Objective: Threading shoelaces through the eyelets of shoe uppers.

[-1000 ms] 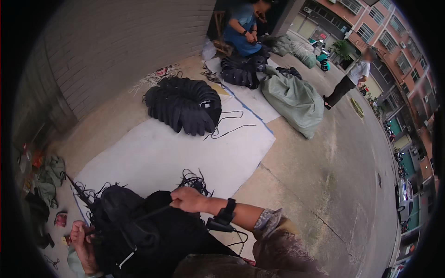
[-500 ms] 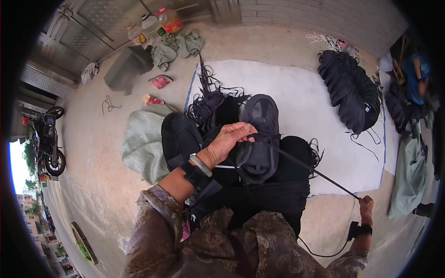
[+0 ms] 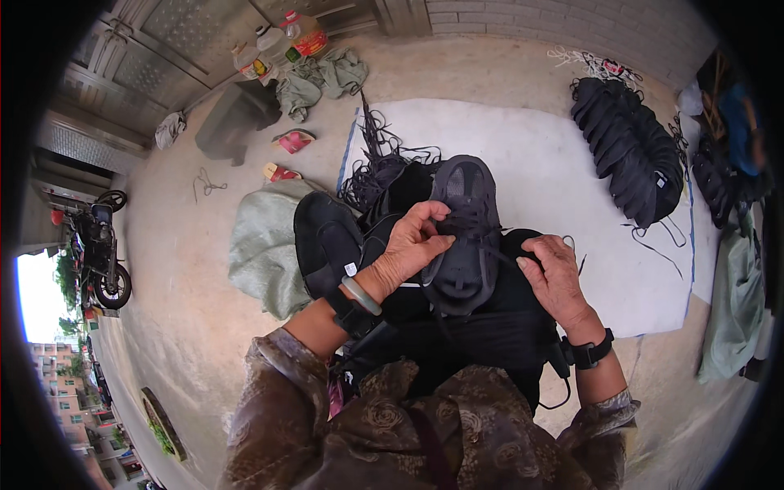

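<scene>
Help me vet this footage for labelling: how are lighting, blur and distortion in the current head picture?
Head view: soft light, no hard shadows on the white sheet; sky at left blown out. Head view: dark shoe readable but low in contrast; grey-green shape at upper left smeared. Head view: straight edges bend, corners black.

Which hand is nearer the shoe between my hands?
Left. Your left hand is partly over the shoe, at its left side; your right hand is off to its right, apart.
</scene>
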The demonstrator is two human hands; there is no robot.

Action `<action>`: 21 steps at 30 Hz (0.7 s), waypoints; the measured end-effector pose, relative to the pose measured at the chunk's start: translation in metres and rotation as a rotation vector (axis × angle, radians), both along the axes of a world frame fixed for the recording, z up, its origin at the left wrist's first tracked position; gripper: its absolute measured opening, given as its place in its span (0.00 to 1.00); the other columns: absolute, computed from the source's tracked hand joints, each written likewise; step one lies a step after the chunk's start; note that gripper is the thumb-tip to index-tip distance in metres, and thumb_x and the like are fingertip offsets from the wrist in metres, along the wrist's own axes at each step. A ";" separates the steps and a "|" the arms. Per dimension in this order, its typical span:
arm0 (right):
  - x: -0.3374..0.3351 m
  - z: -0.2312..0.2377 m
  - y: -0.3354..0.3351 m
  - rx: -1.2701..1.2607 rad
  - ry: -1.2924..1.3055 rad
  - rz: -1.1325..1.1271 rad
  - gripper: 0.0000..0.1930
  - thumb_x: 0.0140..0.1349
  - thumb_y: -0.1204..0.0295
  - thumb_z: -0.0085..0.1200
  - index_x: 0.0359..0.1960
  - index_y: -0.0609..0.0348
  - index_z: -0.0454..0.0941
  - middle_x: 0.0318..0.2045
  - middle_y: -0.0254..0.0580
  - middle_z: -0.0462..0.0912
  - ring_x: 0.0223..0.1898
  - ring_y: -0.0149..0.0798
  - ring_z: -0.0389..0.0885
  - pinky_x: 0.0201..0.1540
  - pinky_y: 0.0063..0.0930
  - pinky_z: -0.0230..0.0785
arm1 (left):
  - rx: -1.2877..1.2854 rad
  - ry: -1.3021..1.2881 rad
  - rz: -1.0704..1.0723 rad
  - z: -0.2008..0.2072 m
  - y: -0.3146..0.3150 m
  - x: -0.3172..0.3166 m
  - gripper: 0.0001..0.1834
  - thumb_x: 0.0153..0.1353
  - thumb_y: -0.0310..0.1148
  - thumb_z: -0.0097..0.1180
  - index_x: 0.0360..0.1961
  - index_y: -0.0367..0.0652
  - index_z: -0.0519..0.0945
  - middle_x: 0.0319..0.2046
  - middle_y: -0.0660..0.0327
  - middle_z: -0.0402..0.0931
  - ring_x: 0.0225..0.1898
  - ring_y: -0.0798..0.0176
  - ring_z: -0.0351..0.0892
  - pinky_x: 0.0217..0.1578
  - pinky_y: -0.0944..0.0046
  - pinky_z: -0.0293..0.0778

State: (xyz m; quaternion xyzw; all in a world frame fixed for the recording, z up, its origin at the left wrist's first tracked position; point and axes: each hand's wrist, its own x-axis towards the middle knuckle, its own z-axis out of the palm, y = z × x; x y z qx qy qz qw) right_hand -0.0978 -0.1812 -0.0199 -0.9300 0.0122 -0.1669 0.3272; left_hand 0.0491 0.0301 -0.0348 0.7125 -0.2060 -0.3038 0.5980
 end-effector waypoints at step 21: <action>0.014 -0.004 0.041 0.218 0.195 -0.047 0.30 0.45 0.62 0.65 0.48 0.64 0.67 0.34 0.45 0.77 0.27 0.36 0.77 0.32 0.29 0.70 | 0.224 -0.861 0.000 0.014 -0.014 -0.025 0.21 0.40 0.27 0.62 0.39 0.41 0.72 0.46 0.54 0.67 0.48 0.48 0.65 0.48 0.55 0.62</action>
